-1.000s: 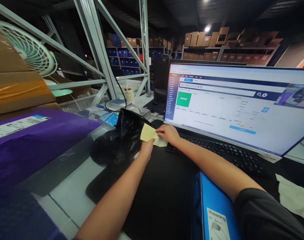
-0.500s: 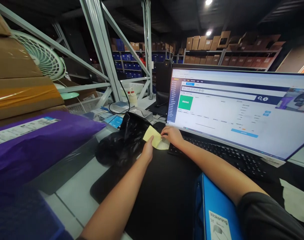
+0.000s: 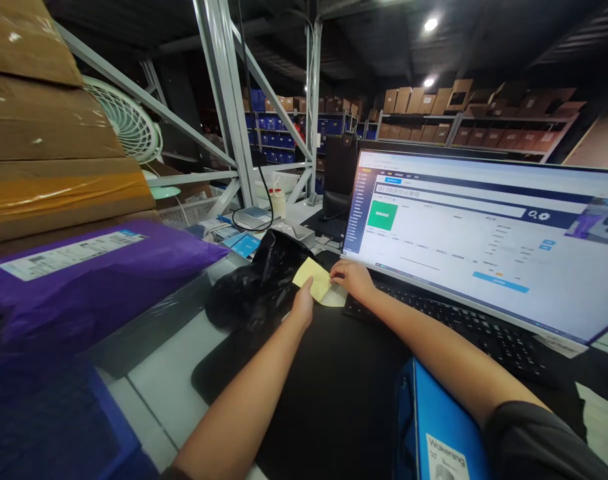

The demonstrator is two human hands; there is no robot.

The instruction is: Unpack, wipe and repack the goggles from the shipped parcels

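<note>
Over the mat (image 3: 329,380), by the keyboard (image 3: 507,347), the left hand (image 3: 303,307) pinches a yellow paper (image 3: 309,269) between thumb and fingers, beside a black bag (image 3: 251,290). The right hand (image 3: 354,279) has its fingertips closed on the paper's right edge. A paler piece (image 3: 337,298) shows beneath, perhaps part of it.

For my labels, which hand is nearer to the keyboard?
Right. The right hand is by the left end of the keyboard; the left hand is farther left, holding yellow paper.
</note>
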